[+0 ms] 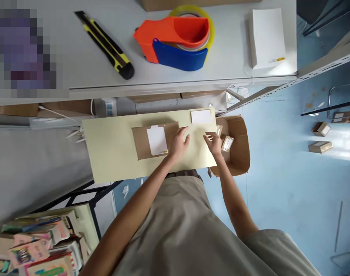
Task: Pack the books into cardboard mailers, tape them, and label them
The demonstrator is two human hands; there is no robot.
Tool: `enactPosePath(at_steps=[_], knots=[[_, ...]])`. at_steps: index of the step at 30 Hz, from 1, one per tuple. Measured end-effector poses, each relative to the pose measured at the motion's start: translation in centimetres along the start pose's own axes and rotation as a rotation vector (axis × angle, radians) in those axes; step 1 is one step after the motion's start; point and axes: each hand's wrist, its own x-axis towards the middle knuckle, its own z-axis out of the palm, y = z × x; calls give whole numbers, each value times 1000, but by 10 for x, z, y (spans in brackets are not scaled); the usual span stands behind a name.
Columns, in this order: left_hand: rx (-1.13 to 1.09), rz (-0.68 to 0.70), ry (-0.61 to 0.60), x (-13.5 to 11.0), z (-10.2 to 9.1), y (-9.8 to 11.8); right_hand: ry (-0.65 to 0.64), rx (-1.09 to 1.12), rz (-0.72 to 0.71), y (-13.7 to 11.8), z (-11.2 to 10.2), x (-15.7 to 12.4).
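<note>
L hand (180, 143) by cardboard (141, 143) edge, R hand (214, 144) nr tbl (110, 153) edge, grips parted, room btwn

The counter (110, 153) offers open passage along its left edge, near corner to far. Toward the middle, the flat cardboard (140, 143) with a white card (157, 141) on it is in the way. Between the hands—left (180, 142), right (213, 143)—lies a bare gap, bounded by a white stack (201, 116) at the far right corner. An open box (241, 153) adjoins the right edge.
</note>
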Motion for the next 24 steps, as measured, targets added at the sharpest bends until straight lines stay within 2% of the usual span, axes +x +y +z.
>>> enactPosePath(at_steps=[3, 5, 7, 9, 12, 17, 24], knots=[[-21, -227, -23, 39, 50, -11, 59, 26, 22, 14, -5, 32], [-7, -365, 11, 62, 74, -26, 91, 43, 45, 23, -4, 51], [-3, -425, 55, 80, 91, -42, 126, 63, 66, 29, 0, 66], [4, -416, 96, 90, 102, -54, 158, 86, 81, 35, 4, 77], [57, -374, 125, 95, 113, -61, 180, 115, 98, 41, 12, 87], [108, -282, 110, 89, 118, -57, 219, 93, 144, 50, 21, 94], [106, -325, 90, 90, 114, -49, 193, 10, 205, 51, 29, 96]])
